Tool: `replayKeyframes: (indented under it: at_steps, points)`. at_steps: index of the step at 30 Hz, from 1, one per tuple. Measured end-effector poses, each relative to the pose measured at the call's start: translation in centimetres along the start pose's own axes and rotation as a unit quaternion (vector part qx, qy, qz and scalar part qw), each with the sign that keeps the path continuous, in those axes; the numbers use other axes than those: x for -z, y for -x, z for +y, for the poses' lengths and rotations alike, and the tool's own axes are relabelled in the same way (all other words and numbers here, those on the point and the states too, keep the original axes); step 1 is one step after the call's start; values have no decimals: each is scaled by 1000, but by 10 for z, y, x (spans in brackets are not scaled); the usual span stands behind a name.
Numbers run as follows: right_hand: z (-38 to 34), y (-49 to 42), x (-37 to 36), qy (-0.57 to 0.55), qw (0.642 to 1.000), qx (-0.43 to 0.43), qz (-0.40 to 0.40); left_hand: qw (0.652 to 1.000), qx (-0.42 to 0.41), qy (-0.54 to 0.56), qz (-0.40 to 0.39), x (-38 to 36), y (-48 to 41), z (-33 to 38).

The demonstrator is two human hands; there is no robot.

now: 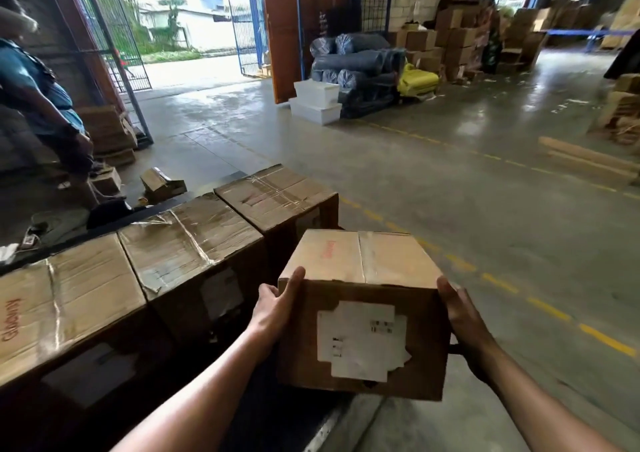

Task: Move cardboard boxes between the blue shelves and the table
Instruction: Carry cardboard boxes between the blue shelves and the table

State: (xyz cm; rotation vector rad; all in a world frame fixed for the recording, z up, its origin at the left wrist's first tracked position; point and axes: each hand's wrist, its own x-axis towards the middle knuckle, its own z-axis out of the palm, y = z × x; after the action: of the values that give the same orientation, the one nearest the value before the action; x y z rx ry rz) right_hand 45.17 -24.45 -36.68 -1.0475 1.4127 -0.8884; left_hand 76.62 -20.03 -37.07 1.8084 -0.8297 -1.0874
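Two hands on one carton: I've got the cardboard box point(362, 313) carried in the lower centre of the frame, clear of the floor, just right of a row of three taped boxes point(166, 261) running from lower left up toward centre. My left hand point(277, 304) is pressed flat on the box's left face, thumb hooked over the top edge; my right hand point(462, 316) is pressed against the right face, fingers out of sight round the far side. So it's a squeeze grip, nothing underneath. I'd judge that fine for a short carry, but shifting one palm under a bottom corner would be safer, since the tape seam on top looks worn and the front panel is torn near the label. Keep it level and close to the body, and set it down flat beside the row rather than dropping an edge first. Writing: red print on the carried box's top, too blurred to read; the white label point(362, 339) on its front is blurred out. The nearest row box at lower left reads roughly "Globuny" in red, not certain. No blue shelves clearly in view.
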Motion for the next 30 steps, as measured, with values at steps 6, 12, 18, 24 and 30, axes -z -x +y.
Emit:
replayKeyframes:
  at_steps: [6,12,18,24,30]
  points:
    - [50,26,17,41,997,-44,-44,999,-4,-17,-34,-11,56,-55]
    - [36,56,50,25,997,20,-64,998,-43,-9,-35,-19,107,-33]
    - [-77,65,29,34,981,164,-103,990,-131,52,5,40,140,58]
    - [-157,83,-96,63,939,274,-196,974,-172,26,145,169,174,70]
    - [-159,94,-273,98,902,309,-284,943,-148,57,293,300,187,7]
